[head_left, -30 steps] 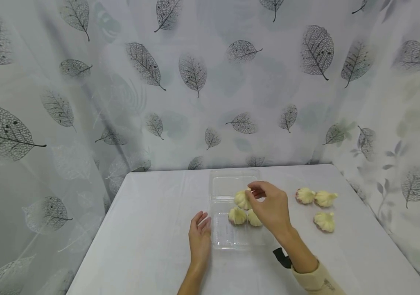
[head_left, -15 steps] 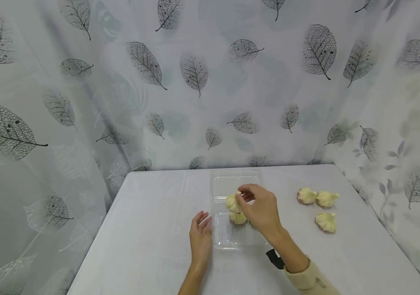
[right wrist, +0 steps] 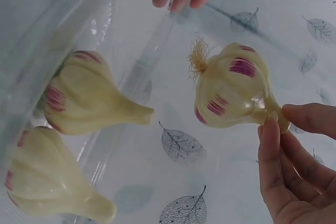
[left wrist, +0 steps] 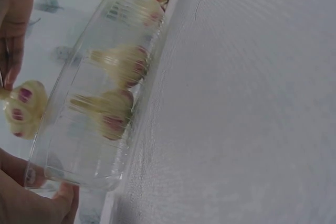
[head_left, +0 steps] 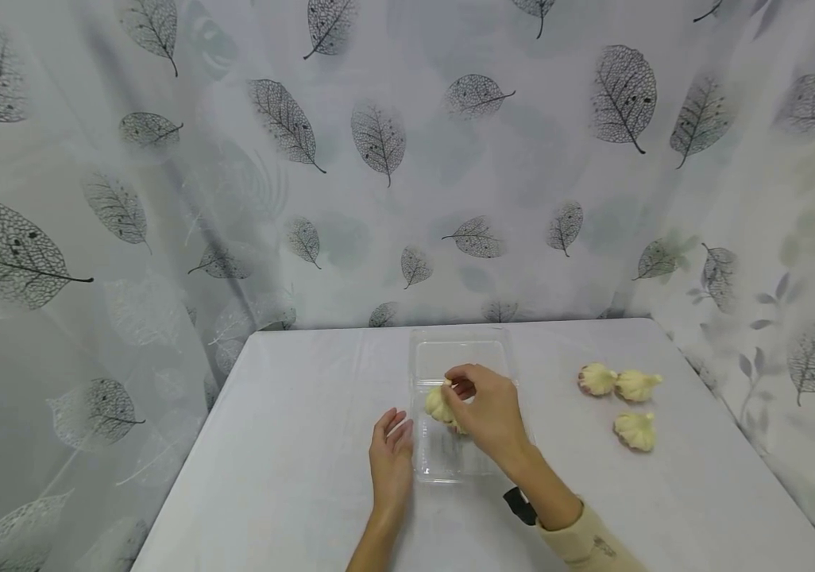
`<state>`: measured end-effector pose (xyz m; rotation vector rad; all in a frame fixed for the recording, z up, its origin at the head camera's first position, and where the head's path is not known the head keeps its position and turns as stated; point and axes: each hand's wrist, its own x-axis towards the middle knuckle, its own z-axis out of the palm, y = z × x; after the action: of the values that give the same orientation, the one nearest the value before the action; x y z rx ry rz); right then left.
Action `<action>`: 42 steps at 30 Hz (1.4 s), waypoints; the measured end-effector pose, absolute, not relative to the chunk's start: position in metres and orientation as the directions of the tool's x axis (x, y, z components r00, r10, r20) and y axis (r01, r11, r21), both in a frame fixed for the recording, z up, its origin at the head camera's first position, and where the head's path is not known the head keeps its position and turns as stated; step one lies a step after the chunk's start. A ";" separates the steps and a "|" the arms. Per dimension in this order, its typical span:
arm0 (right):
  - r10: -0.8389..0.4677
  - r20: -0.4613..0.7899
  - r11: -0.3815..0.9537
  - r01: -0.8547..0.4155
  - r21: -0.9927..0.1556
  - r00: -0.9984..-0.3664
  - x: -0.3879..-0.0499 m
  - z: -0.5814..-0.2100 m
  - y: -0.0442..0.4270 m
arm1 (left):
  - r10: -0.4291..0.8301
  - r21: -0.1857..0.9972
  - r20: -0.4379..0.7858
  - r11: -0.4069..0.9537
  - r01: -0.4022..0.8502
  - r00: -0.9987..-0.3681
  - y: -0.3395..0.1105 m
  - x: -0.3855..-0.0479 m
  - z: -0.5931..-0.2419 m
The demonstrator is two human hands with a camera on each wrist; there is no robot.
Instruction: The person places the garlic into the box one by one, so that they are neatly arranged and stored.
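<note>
Below the frame's middle, the right hand (head_left: pixel 488 409) pinches a garlic bulb (head_left: pixel 438 406) by its stem, fat end pointing lower left, toward the left hand (head_left: pixel 390 462), whose fingers lie loose.

a curtained-off booth of unclear kind: leaf-print curtain (head_left: pixel 422 151) on three sides of a white-covered table (head_left: pixel 293 421)
</note>
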<state>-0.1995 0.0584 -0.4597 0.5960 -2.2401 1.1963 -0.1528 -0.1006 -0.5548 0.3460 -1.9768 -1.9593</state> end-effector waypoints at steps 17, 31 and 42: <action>-0.150 0.554 0.497 -0.547 -0.674 -0.819 -0.205 -0.480 0.040 | -0.385 0.996 0.074 -0.024 0.090 -0.920 -0.101 -0.149 -0.551; -0.180 0.481 0.549 -0.494 -0.675 -0.858 -0.208 -0.492 0.031 | -0.385 0.995 0.083 -0.025 0.101 -0.919 -0.101 -0.149 -0.553; -0.226 0.452 0.599 -0.489 -0.634 -0.863 -0.216 -0.502 0.029 | -0.383 0.995 0.082 -0.013 0.094 -0.920 -0.101 -0.148 -0.551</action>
<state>-0.2155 0.0293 -0.5018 0.5793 -2.5038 1.1373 -0.1483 -0.1007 -0.5514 0.3004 -1.9382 -1.9999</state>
